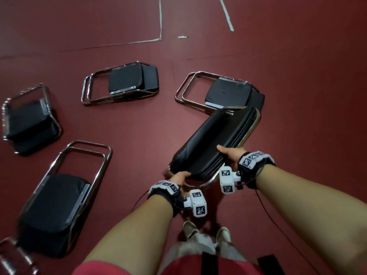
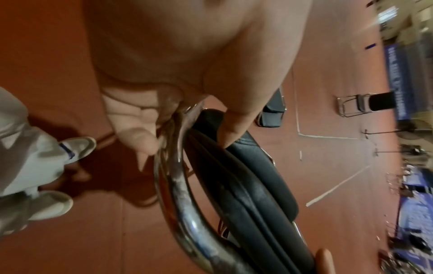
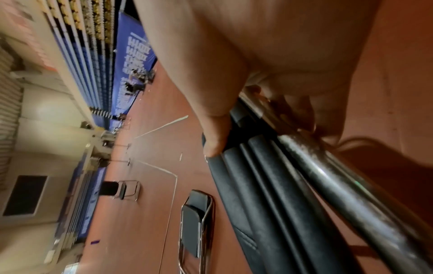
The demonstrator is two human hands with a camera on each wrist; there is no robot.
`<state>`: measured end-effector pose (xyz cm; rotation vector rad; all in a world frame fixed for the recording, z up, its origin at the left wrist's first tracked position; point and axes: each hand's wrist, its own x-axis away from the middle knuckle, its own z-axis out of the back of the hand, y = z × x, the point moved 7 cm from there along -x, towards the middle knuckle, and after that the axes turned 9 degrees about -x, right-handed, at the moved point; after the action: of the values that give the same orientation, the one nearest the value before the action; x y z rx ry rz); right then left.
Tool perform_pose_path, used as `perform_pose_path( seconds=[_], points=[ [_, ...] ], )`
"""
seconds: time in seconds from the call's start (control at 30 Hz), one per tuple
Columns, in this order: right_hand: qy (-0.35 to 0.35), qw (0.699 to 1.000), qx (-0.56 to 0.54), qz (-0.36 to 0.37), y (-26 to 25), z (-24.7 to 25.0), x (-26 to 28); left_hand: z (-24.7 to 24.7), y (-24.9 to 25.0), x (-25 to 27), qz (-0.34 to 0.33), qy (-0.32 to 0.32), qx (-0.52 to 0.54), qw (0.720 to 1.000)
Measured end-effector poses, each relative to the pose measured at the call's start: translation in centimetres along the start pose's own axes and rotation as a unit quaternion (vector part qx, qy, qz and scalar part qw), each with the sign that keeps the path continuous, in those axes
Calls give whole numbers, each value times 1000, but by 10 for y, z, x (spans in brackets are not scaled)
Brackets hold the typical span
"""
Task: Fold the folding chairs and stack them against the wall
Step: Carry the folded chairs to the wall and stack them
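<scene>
- Above the red floor point(image 1: 278, 56), both hands carry a folded chair point(image 1: 214, 139): left hand point(image 1: 178, 177) and right hand point(image 1: 230, 153) curled round its top edge.
- Thumbs sit on slick padding, so it could slide or swing open and pinch fingers.
- Its far end hangs over another folded chair point(image 1: 222, 92); might clip it.

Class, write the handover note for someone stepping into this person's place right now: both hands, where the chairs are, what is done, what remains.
Left hand: grips the near end of the held folded chair.
Right hand: grips the same chair's side, thumb on the cushion.
Held chair is folded flat and lifted off the red floor.
Four more folded chairs lie flat on the floor: far left, near left, centre, and right, just beyond the held one.
Done: these five folded.
Left: carry each to the wall and stack; no stack is in view.
</scene>
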<state>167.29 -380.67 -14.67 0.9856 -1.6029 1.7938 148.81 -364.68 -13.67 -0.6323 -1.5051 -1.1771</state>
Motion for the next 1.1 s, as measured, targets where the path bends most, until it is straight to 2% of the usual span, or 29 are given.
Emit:
perform_pose_path(
  seconds=[0.2,0.33,0.43,0.53,0.6,0.73,0.83,0.9,0.97,1.0,1.1],
  points=[
    [0,999,42,12,-38,-22,24,46,43,15,-22,34,-35,999],
    [12,998,61,24,-73,-38,18,87,93,5,-44,47,-48,997],
    [54,993,87,58,-104,-51,3,119,144,-13,-89,65,-88,990],
    [107,978,159,85,-132,-61,-15,140,202,-15,-162,49,-123,978],
    [131,969,179,107,-146,-72,-2,154,238,-10,-193,43,-152,968],
    [133,970,158,126,-154,-88,12,165,303,-3,-242,38,-212,946],
    [142,970,149,133,-159,-96,1,150,345,-10,-284,37,-261,922],
    [138,969,155,132,-165,-101,-5,126,368,-17,-316,25,-315,895],
    [140,966,168,138,-171,-101,-11,99,391,-18,-364,31,-387,846],
    [134,964,179,141,-175,-103,-12,86,401,-19,-386,44,-433,813],
    [125,957,227,133,-187,-101,-13,42,426,-25,-423,78,-582,690]
  ],
)
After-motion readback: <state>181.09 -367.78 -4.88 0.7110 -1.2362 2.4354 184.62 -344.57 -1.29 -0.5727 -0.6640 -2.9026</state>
